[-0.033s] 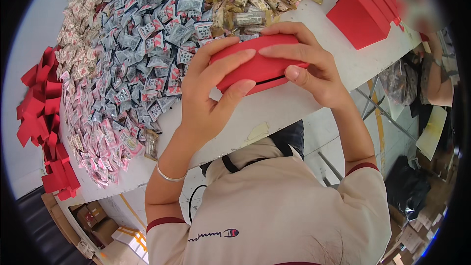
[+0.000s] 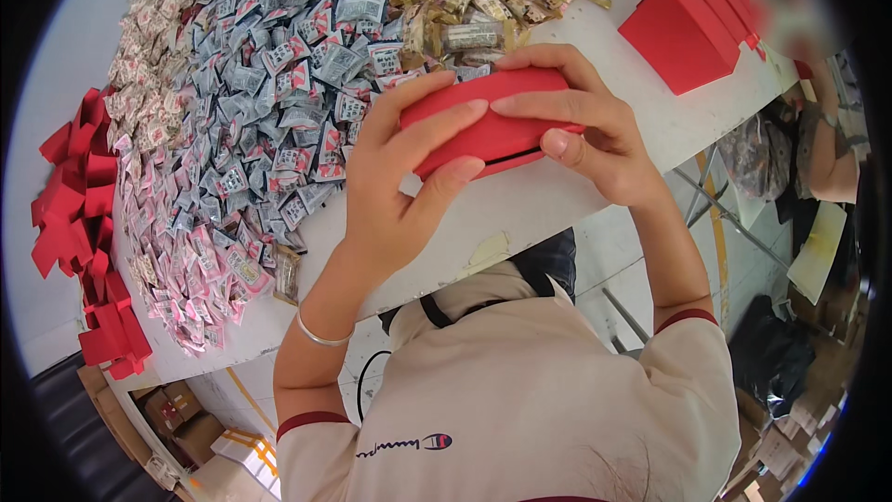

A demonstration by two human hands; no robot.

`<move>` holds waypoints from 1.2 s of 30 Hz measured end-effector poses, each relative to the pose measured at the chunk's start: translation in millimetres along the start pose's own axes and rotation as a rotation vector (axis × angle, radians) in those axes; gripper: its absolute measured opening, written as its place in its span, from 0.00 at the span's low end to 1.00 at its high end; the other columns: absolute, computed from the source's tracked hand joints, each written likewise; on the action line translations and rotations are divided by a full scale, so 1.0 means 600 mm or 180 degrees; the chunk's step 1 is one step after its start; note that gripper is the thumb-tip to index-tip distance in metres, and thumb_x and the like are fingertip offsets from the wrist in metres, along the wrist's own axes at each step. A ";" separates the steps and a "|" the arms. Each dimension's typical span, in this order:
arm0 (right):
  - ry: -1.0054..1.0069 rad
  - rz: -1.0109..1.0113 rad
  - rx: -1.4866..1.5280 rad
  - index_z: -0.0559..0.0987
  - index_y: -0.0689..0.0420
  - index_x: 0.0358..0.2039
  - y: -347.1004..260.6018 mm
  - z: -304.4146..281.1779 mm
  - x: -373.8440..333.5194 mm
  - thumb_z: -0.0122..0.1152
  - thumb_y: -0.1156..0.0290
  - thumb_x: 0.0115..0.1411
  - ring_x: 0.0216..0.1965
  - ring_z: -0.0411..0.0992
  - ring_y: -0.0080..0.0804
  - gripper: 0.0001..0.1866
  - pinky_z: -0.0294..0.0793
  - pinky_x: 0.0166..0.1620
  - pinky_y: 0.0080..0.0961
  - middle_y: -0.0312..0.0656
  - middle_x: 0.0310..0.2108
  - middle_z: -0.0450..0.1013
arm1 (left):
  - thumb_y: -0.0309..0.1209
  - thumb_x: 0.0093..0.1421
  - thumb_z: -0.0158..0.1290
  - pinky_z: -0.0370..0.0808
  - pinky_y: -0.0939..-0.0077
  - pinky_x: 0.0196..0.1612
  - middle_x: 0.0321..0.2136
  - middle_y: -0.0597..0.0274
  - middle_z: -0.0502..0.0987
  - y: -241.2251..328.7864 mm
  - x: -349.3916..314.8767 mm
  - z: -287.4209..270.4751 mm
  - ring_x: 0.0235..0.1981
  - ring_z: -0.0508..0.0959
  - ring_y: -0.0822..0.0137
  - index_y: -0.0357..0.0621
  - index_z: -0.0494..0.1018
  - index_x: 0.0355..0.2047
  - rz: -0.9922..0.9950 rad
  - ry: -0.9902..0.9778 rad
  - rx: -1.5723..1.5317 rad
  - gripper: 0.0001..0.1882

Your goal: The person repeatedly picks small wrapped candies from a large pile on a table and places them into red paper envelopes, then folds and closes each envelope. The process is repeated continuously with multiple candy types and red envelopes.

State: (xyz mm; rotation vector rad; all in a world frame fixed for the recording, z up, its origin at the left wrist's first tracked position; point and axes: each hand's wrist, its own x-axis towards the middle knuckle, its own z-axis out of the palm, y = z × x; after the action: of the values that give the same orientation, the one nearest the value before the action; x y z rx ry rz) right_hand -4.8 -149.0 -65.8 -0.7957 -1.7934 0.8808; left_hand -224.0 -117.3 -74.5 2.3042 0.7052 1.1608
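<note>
Both hands hold a small red box above the table, its long side running left to right. A thin dark gap shows along the near edge, between the thumbs. My left hand grips the left end, index fingertip on top and thumb on the near side. My right hand grips the right end the same way, and the two index fingertips almost meet on top. The box's contents are hidden. Just behind it lie blue-grey candy packets and gold-wrapped snacks.
Pink packets and cream packets spread over the white table. Red folded boxes line its left edge. Stacked red boxes stand at the back right. Another person's arm shows at far right.
The hands and the box have shifted very slightly to the right. The dark gap along the box's near edge looks a little narrower.
</note>
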 end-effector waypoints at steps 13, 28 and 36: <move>-0.0402 -0.0490 -0.0477 0.76 0.49 0.44 0.022 -0.013 -0.004 0.59 0.65 0.52 0.54 0.57 0.48 0.17 0.58 0.55 0.39 0.53 0.54 0.56 | 0.34 0.52 0.53 0.65 0.56 0.49 0.45 0.50 0.69 -0.042 -0.025 0.014 0.49 0.66 0.44 0.47 0.74 0.37 0.1402 0.0117 0.0965 0.12; 0.1519 -0.0378 -0.2410 0.78 0.51 0.39 -0.054 -0.095 -0.082 0.65 0.62 0.44 0.43 0.66 0.45 0.20 0.67 0.46 0.35 0.51 0.43 0.66 | 0.35 0.54 0.52 0.54 0.52 0.56 0.54 0.41 0.58 0.076 0.074 0.037 0.55 0.57 0.42 0.43 0.58 0.52 0.1125 0.0129 0.0667 0.26; 0.1887 -0.0227 -0.3901 0.72 0.55 0.45 0.027 -0.155 -0.063 0.66 0.71 0.42 0.56 0.56 0.48 0.26 0.54 0.57 0.42 0.48 0.52 0.61 | 0.34 0.55 0.51 0.66 0.52 0.46 0.42 0.47 0.68 0.130 0.051 -0.091 0.46 0.68 0.51 0.42 0.66 0.38 0.0946 -0.0069 -0.1289 0.13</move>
State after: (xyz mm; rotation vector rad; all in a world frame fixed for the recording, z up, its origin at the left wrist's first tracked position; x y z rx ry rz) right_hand 97.0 -150.8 -70.3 -1.5106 -1.6570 -0.6092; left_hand -235.1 -148.1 19.7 2.1097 0.0994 1.2679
